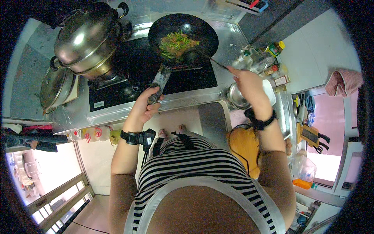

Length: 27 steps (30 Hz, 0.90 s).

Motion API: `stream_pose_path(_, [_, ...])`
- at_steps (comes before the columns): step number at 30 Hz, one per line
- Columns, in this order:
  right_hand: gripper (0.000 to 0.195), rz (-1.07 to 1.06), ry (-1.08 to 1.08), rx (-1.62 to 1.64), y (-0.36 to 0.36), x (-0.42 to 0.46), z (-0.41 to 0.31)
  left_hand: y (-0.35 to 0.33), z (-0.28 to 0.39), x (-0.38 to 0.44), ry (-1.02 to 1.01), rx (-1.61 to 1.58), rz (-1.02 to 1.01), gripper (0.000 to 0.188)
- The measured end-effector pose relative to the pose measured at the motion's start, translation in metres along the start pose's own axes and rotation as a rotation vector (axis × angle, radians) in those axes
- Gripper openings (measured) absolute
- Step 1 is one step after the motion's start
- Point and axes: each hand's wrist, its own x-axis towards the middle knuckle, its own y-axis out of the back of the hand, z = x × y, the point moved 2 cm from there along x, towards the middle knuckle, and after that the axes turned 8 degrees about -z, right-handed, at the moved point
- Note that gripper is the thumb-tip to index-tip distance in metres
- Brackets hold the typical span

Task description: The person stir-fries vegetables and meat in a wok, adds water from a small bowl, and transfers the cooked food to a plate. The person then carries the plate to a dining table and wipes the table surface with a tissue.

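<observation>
My left hand (149, 102) is closed around the handle (160, 83) of a black wok (204, 33) on the cooktop (192, 80). Chopped green stalks mixed with brownish pieces (178, 44) lie in the wok. In my right hand (248, 84) is the thin handle of a cooking utensil (216, 62), which reaches over the wok's right rim. Its working end is dark and hard to make out against the food and the wok. A band with a small device is strapped to my left wrist, and a dark band sits on my right.
A large lidded steel pot (87, 44) stands left of the wok, with a lidded pan (55, 87) beside it. At right are a metal bowl (238, 95), a white container (268, 92), several bottles and jars (274, 49), and a knife block (309, 136). A wooden board (245, 149) lies near my right arm.
</observation>
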Motion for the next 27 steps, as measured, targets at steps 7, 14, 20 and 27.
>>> stream_pose_path(7, [0.038, 0.133, -0.091, 0.164, -0.045, 0.059, 0.004, -0.001, -0.004, 0.0, 0.048, -0.028, -0.001, 0.018])
stream_pose_path(14, [0.04, 0.065, 0.071, 0.67, -0.12, 0.149, 0.042, -0.019, -0.008, 0.0, 0.031, -0.011, 0.013, 0.018])
stream_pose_path(20, [0.039, -0.035, 0.258, 0.509, -0.078, 0.101, -0.004, -0.003, -0.01, 0.0, 0.027, -0.054, -0.02, 0.019])
stream_pose_path(27, [0.037, -0.083, -0.106, 0.348, -0.037, 0.059, 0.024, -0.008, -0.009, -0.004, -0.015, -0.026, 0.001, 0.018])
